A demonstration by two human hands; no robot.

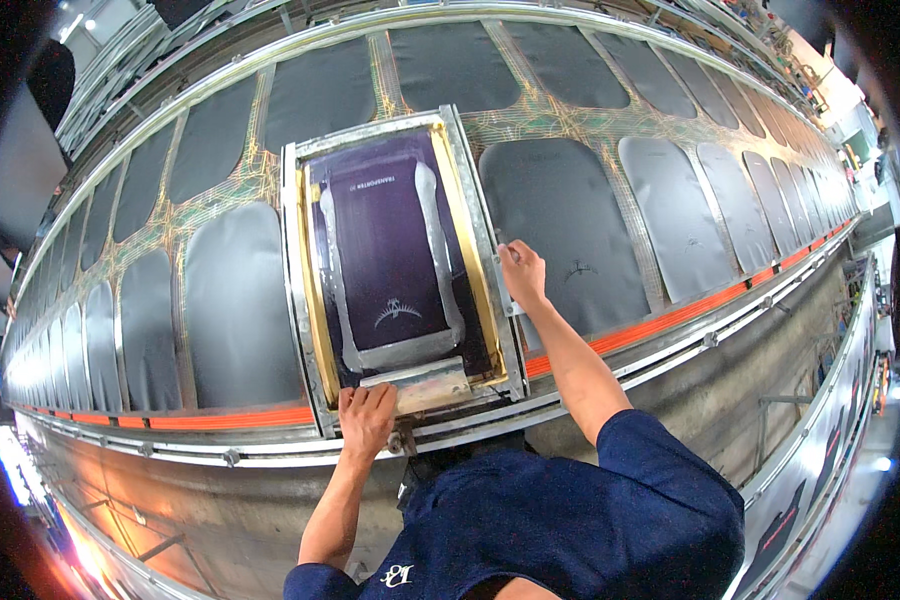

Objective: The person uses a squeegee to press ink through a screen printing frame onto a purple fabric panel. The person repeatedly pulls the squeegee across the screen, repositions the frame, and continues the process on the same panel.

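A screen-printing frame (290,200) with metal edges, yellow inner borders and a dark purple mesh (390,240) lies over the long bed of panels. A pale squeegee or bar (430,390) lies along its near end. My left hand (366,415) has its fingers bent over the frame's near left corner, at the bar's left end. My right hand (522,272) is closed on the frame's right side, fingertips at the metal edge, about midway along it.
Rows of dark rounded panels (240,290) cover the long bed on both sides of the frame. An orange strip (220,415) and a metal rail (620,380) run along the near edge. Metal racking (130,70) stands beyond the far edge.
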